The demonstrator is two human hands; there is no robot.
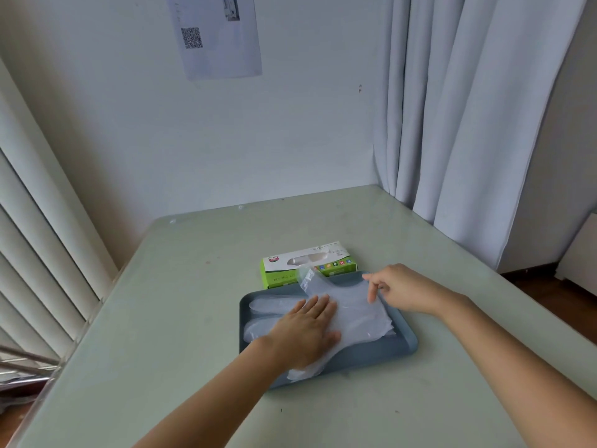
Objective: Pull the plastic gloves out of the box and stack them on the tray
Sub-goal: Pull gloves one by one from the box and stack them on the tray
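A blue-grey tray (pixel 405 345) lies on the table in front of me. Clear plastic gloves (pixel 358 315) are stacked flat in it, their fingers pointing left. My left hand (pixel 307 331) presses flat on the stack with straight fingers. My right hand (pixel 400 291) pinches the far right edge of the top glove between thumb and fingers. Just behind the tray stands the green and white glove box (pixel 308 265), and a bit of clear plastic sticks up near its front.
The pale green table (pixel 181 302) runs to a white wall at the back. Grey curtains (pixel 468 118) hang at the right, slatted blinds (pixel 38 253) at the left. A printed sheet with a QR code (pixel 214 33) is stuck on the wall.
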